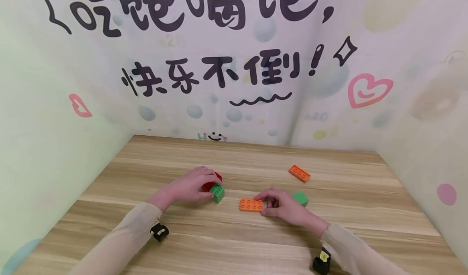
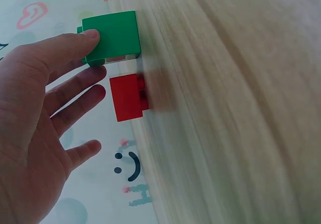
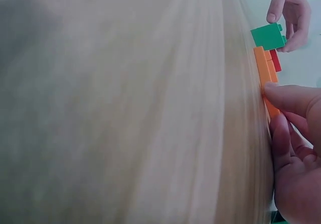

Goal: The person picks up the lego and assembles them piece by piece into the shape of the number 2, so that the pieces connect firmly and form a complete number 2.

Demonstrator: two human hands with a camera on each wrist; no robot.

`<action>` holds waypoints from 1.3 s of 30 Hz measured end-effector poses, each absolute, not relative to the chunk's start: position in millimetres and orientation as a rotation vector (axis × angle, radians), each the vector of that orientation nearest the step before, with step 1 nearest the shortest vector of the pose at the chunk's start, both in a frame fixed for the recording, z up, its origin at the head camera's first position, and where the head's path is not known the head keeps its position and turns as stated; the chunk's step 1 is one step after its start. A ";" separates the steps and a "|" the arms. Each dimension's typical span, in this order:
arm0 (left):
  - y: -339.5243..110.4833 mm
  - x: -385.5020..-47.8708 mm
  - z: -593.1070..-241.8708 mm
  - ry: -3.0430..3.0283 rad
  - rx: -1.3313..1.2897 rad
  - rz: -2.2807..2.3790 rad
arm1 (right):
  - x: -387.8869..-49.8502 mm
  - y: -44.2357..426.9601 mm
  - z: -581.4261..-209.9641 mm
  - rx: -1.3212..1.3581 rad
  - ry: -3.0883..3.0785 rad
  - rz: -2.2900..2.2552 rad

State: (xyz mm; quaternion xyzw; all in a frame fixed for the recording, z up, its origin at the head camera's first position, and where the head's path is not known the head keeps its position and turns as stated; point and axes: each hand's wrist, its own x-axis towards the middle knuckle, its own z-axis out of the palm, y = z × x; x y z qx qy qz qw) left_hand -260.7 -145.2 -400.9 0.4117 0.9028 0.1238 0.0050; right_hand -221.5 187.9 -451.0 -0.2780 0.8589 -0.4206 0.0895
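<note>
The right hand (image 1: 284, 206) pinches an orange 2x4 toy brick (image 1: 250, 204) by its right-hand end, the thumb on the near side and fingers curled behind that end. The brick lies flat on the wood-grain table (image 1: 234, 242), studs up, and most of its length runs out leftward beyond the fingertips, uncovered, toward the other hand.

The left hand (image 1: 190, 184) grips a green 2x2 brick (image 1: 217, 193), also studs up, the thumb at its near left corner and the index finger going round behind. The left wrist view shows the thumb tip on the brick's side and the other fingers spread clear of it. A red brick (image 1: 208, 185) is just behind the green one, under that hand's fingers; its studs point the opposite way from the green brick's studs. Whether the red and green bricks touch, I cannot tell.

The held orange brick sits between the two hands, apart from the green 2x2 brick.

Just past the right hand, on its right, stands a second green brick (image 1: 300, 199), partly hidden by the hand. Farther back lies a second orange brick (image 1: 299, 173), hollow underside up, well apart from both hands.
</note>
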 end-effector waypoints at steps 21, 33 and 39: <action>-143.8 -261.4 -403.7 2.758 1.210 0.472 | -222.7 182.5 -451.7 -0.782 2.511 -1.255; -142.3 -261.8 -403.7 2.757 1.213 0.557 | -221.7 180.4 -451.1 -0.746 2.536 -1.237; -139.8 -259.5 -402.1 2.783 1.218 0.598 | -219.5 178.1 -451.2 -0.709 2.567 -1.240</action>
